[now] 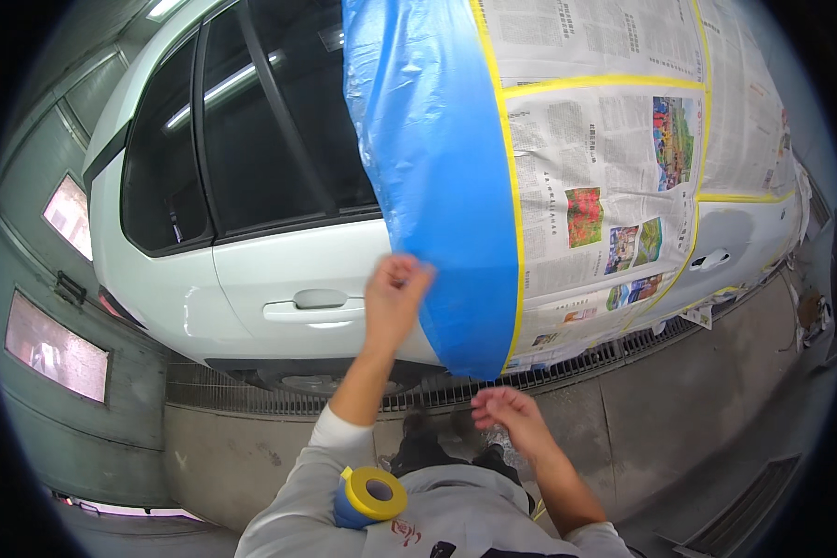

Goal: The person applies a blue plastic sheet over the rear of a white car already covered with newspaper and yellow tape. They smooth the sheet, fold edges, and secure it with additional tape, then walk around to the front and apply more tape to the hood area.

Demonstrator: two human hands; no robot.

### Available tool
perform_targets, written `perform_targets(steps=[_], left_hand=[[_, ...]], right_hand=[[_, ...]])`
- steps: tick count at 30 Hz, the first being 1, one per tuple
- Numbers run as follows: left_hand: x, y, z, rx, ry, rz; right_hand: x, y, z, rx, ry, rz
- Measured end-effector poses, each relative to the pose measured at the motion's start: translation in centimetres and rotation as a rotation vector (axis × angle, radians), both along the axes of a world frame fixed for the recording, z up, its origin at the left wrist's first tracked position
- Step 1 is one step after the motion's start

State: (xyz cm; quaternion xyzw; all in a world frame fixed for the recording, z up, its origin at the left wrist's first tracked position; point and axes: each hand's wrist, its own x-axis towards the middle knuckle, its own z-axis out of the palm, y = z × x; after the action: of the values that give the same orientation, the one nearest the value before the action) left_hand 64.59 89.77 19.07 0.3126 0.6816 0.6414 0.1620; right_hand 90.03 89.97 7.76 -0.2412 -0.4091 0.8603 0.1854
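Note:
Blue plastic masking film (456, 214) hangs down the side of a white car (344, 251), its right edge fixed along a strip of yellow tape (514, 223). My left hand (397, 296) is at the film's loose left edge, right of a white door handle, with the fingers curled together. What they hold, if anything, is hidden. My right hand (514, 420) is lower, just below the film's bottom corner, fingers bent and pressed together; I cannot make out anything in them. A roll of yellow tape with blue film (344, 507) lies against my left upper arm and chest.
Newspaper sheets (553, 139) joined with yellow tape cover the car to the right, beside a grey panel (739, 242). A floor grating (223, 381) runs below the car. Paper scraps (814, 312) lie at the far right. A booth wall with windows (56, 349) stands at left.

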Motion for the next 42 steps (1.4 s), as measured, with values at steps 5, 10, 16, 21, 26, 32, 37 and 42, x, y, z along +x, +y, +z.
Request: perform_targets(steps=[5, 10, 16, 21, 26, 32, 37, 42], left_hand=[[-6.9, 1.6, -1.8, -0.019, 0.198, 0.136], [-9.3, 2.5, 0.7, -0.156, 0.37, -0.116], [-11.2, 2.7, 0.4, -0.027, 0.195, -0.467], [-11.9, 2.7, -0.3, 0.016, -0.004, -0.645], [-12.6, 3.1, -0.9, 0.033, 0.025, -0.671], [-12.6, 3.4, -1.4, 0.112, -0.083, -0.751], [-12.2, 3.2, -0.7, 0.075, -0.025, -0.713], [-11.9, 3.0, -0.2, 0.011, -0.015, -0.643]], right_hand=[[-7.4, 1.3, 2.2, 0.21, -0.029, -0.176], [-16.1, 1.5, 4.3, 0.658, -0.118, -0.511], [-22.3, 3.5, 7.7, 1.265, -0.444, -0.938], [-23.6, 4.4, 8.6, 1.375, -0.49, -0.958], [-22.6, 5.4, 8.7, 1.018, -0.332, -0.779], [-22.8, 5.2, 9.0, 1.186, -0.303, -0.945], [-22.5, 5.9, 9.0, 1.152, -0.223, -0.837], [-21.8, 6.2, 8.4, 1.143, -0.224, -0.824]])
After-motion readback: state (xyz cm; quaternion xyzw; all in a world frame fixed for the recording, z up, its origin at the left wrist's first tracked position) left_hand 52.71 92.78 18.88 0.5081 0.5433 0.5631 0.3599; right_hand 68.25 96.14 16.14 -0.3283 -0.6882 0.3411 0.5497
